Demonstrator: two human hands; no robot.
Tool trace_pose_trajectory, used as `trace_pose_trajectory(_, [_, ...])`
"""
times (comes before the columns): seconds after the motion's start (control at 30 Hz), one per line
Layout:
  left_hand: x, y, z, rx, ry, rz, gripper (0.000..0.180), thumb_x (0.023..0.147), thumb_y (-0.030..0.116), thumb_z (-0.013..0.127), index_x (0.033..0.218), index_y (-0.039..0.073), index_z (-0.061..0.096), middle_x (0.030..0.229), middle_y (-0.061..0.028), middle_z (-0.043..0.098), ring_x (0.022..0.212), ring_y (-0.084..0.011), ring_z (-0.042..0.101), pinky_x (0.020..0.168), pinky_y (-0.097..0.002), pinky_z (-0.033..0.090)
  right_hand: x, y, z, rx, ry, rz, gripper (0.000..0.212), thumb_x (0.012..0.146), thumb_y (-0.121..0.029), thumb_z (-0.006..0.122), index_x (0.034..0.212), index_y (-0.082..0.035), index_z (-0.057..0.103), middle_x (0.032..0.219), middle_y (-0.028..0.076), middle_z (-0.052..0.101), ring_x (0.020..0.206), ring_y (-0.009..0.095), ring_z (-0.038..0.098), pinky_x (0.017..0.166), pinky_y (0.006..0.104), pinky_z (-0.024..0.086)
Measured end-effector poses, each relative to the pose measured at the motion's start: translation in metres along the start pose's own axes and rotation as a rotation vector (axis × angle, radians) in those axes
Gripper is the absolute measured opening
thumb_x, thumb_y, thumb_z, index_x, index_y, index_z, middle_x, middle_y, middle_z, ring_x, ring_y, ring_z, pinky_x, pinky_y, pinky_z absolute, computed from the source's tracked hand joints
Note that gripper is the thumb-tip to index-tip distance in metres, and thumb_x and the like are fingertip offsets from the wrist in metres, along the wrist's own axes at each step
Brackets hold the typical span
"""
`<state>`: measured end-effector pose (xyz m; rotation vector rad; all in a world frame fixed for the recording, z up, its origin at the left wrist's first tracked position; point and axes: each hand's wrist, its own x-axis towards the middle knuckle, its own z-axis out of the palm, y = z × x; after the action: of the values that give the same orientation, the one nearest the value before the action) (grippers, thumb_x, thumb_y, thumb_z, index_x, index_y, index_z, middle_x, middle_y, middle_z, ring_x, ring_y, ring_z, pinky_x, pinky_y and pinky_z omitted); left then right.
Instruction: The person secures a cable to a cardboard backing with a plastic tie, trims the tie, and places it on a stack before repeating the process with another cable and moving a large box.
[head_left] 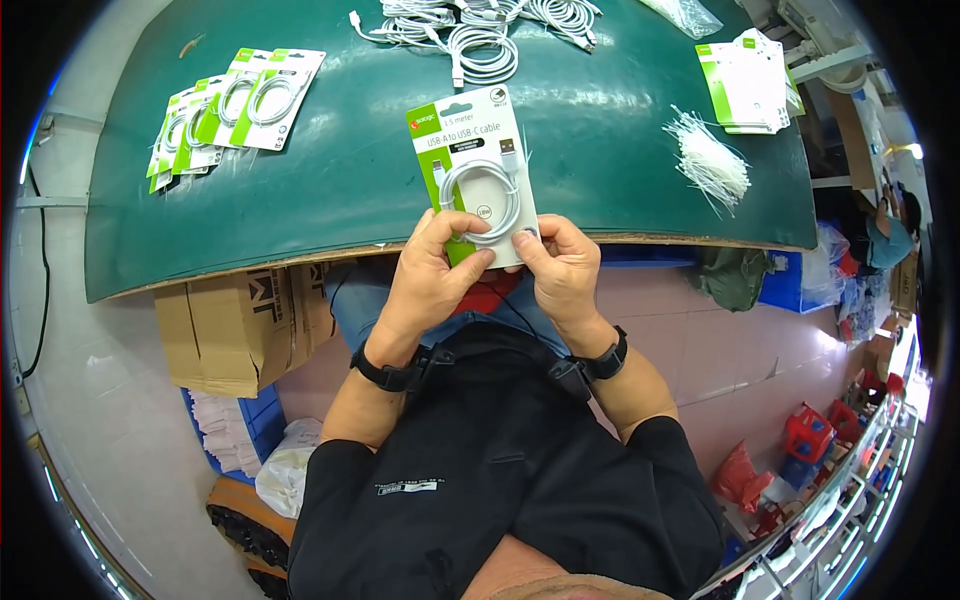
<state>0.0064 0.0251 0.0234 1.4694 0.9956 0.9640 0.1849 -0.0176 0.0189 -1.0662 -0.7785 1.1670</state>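
Observation:
Both hands grip a green-and-white cardboard card (465,140) at the table's near edge, and a coiled white USB cable (448,190) lies against its front. My left hand (435,265) pinches the card's lower left part, thumb and forefinger at the coil's bottom. On the lower right corner, the thumb of my right hand (562,262) presses the front while its other fingers go behind, mostly hidden. The cable's two plugs show near the upper part of the coil. Several carded cables (270,100) overlap at the table's left. Loose white cable coils (482,55) lie at the far middle.
The green table (345,170) has a pile of white zip ties (710,160) on its right, near a stack of cards (750,85). A clear plastic bag (688,14) lies at the far edge. Below left stands a cardboard box (225,330); a blue crate (782,280) stands right.

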Motion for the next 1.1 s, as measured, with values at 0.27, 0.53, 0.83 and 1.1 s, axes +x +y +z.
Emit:
trace_pose_trajectory(0.27, [0.003,-0.006,-0.002,0.045,-0.049,-0.042,0.026,0.087,0.003,0.08,0.11,0.007,0.067,0.108,-0.008,0.065,0.099,-0.0207,0.066,0.087,-0.0326,0.053,0.0,-0.004,-0.001,-0.091,-0.008,-0.004,0.007,0.1,-0.004,0.07,0.102,0.003,0.069,0.089,0.005,0.074,0.074,0.007,0.069,0.066,0.0236,0.058])
trace_pose_trajectory(0.53, [0.006,-0.007,-0.004,-0.483,0.004,-0.17,0.019,0.097,0.003,0.075,0.111,0.007,0.064,0.115,-0.0045,0.067,0.103,-0.0119,0.064,0.091,-0.0282,0.055,0.008,-0.01,-0.01,-0.235,-0.143,-0.122,0.009,0.102,-0.002,0.066,0.108,0.003,0.069,0.099,0.008,0.073,0.083,0.011,0.069,0.071,0.0239,0.057])
trace_pose_trajectory(0.83, [0.009,-0.015,-0.022,-1.017,0.038,-0.115,0.028,0.1,0.005,0.07,0.125,0.009,0.058,0.114,-0.0068,0.065,0.092,-0.0163,0.065,0.077,-0.0256,0.054,-0.014,-0.019,-0.013,-0.19,-0.231,-0.038,0.014,0.101,0.006,0.063,0.113,0.002,0.068,0.102,0.01,0.072,0.084,0.013,0.07,0.075,0.0265,0.06])
trace_pose_trajectory(1.1, [0.005,-0.012,-0.033,-1.353,-0.083,-0.196,0.033,0.101,0.009,0.07,0.131,0.009,0.057,0.112,-0.0079,0.059,0.085,-0.0156,0.06,0.071,-0.0249,0.05,-0.009,-0.028,-0.007,-0.462,-0.299,-0.231,0.015,0.099,0.007,0.063,0.112,0.003,0.07,0.097,0.011,0.075,0.079,0.014,0.073,0.072,0.027,0.061])
